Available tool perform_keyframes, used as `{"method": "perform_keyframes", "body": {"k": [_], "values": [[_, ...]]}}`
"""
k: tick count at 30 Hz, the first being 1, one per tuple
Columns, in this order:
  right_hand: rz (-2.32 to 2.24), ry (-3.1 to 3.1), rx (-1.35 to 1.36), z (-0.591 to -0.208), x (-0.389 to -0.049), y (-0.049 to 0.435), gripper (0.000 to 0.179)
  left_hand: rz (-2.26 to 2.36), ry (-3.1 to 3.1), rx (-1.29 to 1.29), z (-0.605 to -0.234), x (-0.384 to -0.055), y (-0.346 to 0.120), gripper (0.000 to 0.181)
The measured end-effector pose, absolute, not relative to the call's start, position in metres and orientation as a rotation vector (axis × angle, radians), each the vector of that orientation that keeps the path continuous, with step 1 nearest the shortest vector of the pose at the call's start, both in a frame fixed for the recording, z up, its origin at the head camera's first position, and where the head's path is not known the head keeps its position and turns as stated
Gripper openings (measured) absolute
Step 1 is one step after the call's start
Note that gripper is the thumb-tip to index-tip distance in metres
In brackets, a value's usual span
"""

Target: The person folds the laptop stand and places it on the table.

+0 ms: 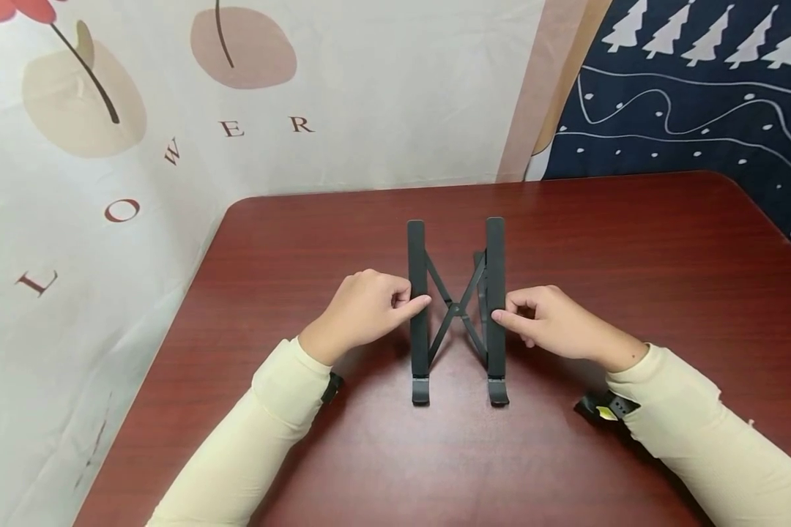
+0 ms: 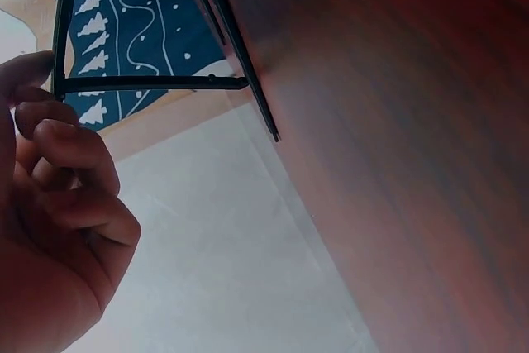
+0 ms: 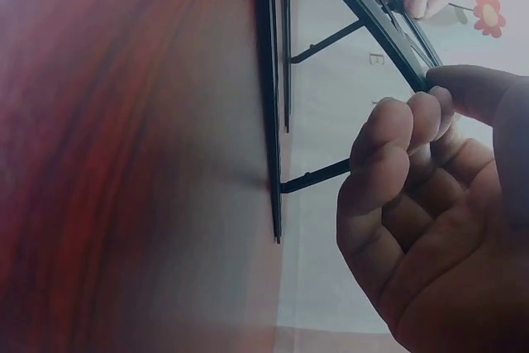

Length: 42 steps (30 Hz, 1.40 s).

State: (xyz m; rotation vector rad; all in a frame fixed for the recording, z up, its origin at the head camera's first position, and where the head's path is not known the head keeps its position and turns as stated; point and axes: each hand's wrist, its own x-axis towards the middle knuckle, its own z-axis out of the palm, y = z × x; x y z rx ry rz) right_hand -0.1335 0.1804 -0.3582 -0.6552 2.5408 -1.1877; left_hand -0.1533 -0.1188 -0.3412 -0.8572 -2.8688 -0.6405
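A black folding laptop stand stands on the table, its two long side arms upright in the head view and joined by crossed struts. My left hand pinches the left arm between thumb and curled fingers. On the opposite side, my right hand pinches the right arm the same way. The left wrist view has the stand's bars rising from the table beside the left hand. In the right wrist view, thumb and fingertips of the right hand meet on the slanted upper bar.
The reddish-brown wooden table has rounded far corners. Behind it hang a pale cloth with flower prints and letters, and a dark blue cloth with white trees. Dark straps sit at both wrists.
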Motion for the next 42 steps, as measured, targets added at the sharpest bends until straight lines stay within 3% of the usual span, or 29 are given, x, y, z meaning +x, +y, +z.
{"method": "perform_keyframes", "body": {"k": [21, 42], "values": [[-1.234, 2.482, -0.669, -0.3586, -0.1364, 0.1789, 0.037, -0.808, -3.032, -0.822, -0.3401, -0.1564, -0.121, 0.055], [-1.23, 2.488, -0.714, -0.3626, -0.1358, 0.1817, 0.035, -0.85, -3.113, -0.867, -0.3379, -0.1556, -0.1208, 0.039]]}}
